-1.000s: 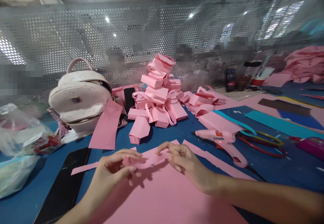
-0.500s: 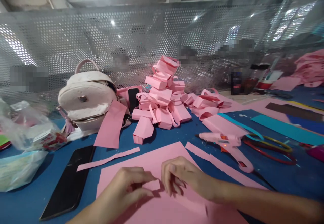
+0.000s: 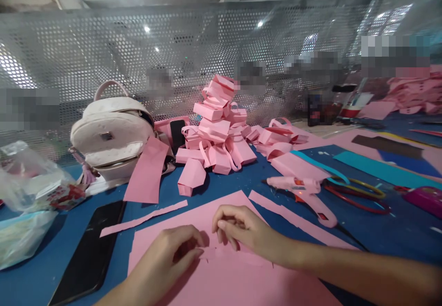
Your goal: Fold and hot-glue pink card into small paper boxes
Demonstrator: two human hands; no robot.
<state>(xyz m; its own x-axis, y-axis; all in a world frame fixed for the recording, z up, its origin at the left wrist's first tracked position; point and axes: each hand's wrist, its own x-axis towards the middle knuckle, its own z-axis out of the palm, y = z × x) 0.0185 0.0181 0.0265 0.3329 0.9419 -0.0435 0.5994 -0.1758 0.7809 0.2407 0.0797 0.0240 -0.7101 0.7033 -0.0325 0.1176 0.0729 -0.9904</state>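
A large pink paper sheet [image 3: 221, 283] lies on the blue table in front of me. Across it runs a narrow pink paper strip [image 3: 247, 256], hard to tell apart from the sheet of the same colour. My left hand [image 3: 169, 257] pinches the strip's left end between thumb and fingers. Just above the strip's middle is my right hand [image 3: 241, 232], its fingers loosely bent and slightly apart, with nothing visible in them. Whether its fingertips touch the paper is unclear. Two more torn-edged strips lie by the sheet, a left strip [image 3: 145, 218] and a right strip [image 3: 293, 219].
Behind the sheet rises a pile of folded pink paper bags [image 3: 217, 131]. A white backpack [image 3: 112, 135] and a black phone [image 3: 91, 250] are at the left, near plastic bags [image 3: 26, 237]. To the right lie a pink glue gun [image 3: 304, 191], its cord, and scissors [image 3: 359, 197].
My right hand has shifted slightly up and left. My left hand's fingers have closed further on the strip's end, and the strip now lies flatter. The whole view has moved slightly.
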